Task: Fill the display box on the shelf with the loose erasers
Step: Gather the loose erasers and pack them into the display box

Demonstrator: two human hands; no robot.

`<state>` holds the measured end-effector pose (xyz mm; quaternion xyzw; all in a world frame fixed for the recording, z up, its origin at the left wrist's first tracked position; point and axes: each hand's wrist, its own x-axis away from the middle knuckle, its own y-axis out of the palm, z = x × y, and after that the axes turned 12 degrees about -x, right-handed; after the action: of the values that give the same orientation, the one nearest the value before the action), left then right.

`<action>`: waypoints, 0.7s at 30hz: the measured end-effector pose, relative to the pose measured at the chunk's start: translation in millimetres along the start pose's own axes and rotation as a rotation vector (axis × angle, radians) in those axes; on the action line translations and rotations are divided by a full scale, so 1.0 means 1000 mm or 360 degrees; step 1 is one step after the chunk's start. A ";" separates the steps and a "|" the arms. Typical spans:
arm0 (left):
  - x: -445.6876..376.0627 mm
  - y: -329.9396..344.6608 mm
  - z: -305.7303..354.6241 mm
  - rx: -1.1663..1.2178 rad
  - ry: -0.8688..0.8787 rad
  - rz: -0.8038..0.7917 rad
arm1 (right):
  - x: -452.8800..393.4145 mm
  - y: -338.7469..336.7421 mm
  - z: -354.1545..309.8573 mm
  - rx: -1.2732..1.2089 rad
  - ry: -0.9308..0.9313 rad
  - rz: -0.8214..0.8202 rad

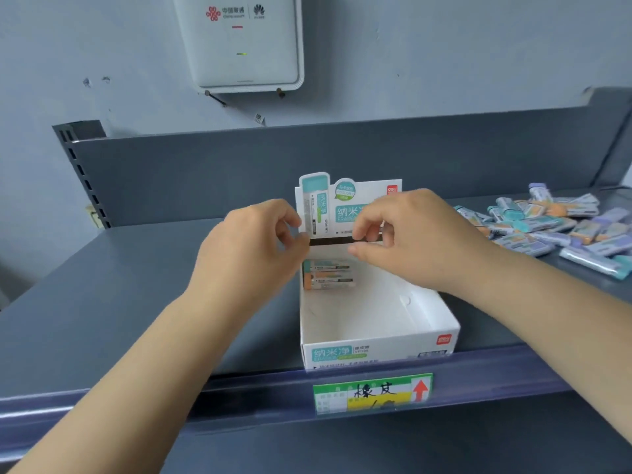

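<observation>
A white cardboard display box [427, 314] with an upright printed back panel stands at the front of the grey shelf [119, 302]. Two wrapped erasers [328, 273] lie at its far end, one teal-capped, one orange-capped. Above them an eraser [330, 241] is held level, its dark edge towards me. My left hand [253, 248] pinches its left end and my right hand [407, 237] pinches its right end. A pile of loose wrapped erasers [554, 227] lies on the shelf to the right of the box.
The shelf has a grey back panel [307, 159] behind the box and a clear price rail with a green and yellow label [372, 393] along its front edge. A white router [242, 42] hangs on the wall above.
</observation>
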<state>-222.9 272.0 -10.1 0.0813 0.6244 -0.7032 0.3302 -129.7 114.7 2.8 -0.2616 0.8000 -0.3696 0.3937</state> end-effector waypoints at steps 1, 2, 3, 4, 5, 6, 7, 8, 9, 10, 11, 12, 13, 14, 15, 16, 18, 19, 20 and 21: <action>0.001 -0.004 0.005 -0.0113 0.0104 0.0125 | 0.004 -0.006 0.001 0.0020 -0.0010 0.0102; 0.000 -0.008 0.012 -0.0231 0.0236 0.0244 | 0.009 -0.013 0.003 0.0057 -0.0021 0.0189; 0.000 -0.011 0.021 -0.0319 0.0356 0.0326 | 0.015 -0.021 0.005 0.0110 -0.0025 0.0251; 0.000 -0.014 0.032 -0.0361 0.0432 0.0364 | 0.022 -0.029 0.008 0.0172 -0.0026 0.0293; -0.001 -0.015 0.044 -0.0383 0.0484 0.0381 | 0.028 -0.038 0.012 0.0237 -0.0022 0.0317; -0.001 -0.015 0.057 -0.0402 0.0530 0.0374 | 0.034 -0.047 0.018 0.0296 -0.0006 0.0327; -0.001 -0.014 0.071 -0.0416 0.0581 0.0365 | 0.041 -0.056 0.025 0.0343 0.0021 0.0331; -0.001 -0.012 0.085 -0.0424 0.0637 0.0360 | 0.049 -0.065 0.033 0.0380 0.0057 0.0329; -0.002 -0.008 0.099 -0.0429 0.0698 0.0365 | 0.056 -0.073 0.042 0.0410 0.0094 0.0325; -0.002 -0.004 0.113 -0.0435 0.0755 0.0368 | 0.063 -0.082 0.053 0.0433 0.0134 0.0323; -0.001 0.001 0.128 -0.0440 0.0804 0.0366 | 0.071 -0.091 0.065 0.0445 0.0174 0.0321; 0.000 0.007 0.143 -0.0447 0.0842 0.0356 | 0.078 -0.100 0.077 0.0448 0.0216 0.0314; 0.002 0.013 0.158 -0.0455 0.0869 0.0343 | 0.085 -0.107 0.089 0.0444 0.0254 0.0302; 0.003 0.019 0.173 -0.0465 0.0883 0.0329 | 0.092 -0.115 0.103 0.0435 0.0284 0.0288; 0.004 0.027 0.187 -0.0468 0.0885 0.0310 | 0.099 -0.122 0.115 0.0421 0.0300 0.0275; 0.005 0.033 0.201 -0.0460 0.0873 0.0273 | 0.105 -0.129 0.128 0.0403 0.0315 0.0256; 0.005 0.048 0.227 -0.0417 0.0822 0.0197 | 0.115 -0.145 0.152 0.0347 0.0321 0.0217; 0.004 0.055 0.239 -0.0384 0.0806 0.0174 | 0.119 -0.153 0.165 0.0313 0.0323 0.0206; 0.005 0.061 0.251 -0.0350 0.0792 0.0139 | 0.123 -0.160 0.176 0.0276 0.0326 0.0195; 0.005 0.066 0.264 -0.0342 0.0776 0.0084 | 0.127 -0.166 0.188 0.0241 0.0319 0.0183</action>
<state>-110.8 24.3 -12.1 0.2291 0.7542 -0.5837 0.1951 -23.9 -145.9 1.4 -0.1467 0.8187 -0.4302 0.3508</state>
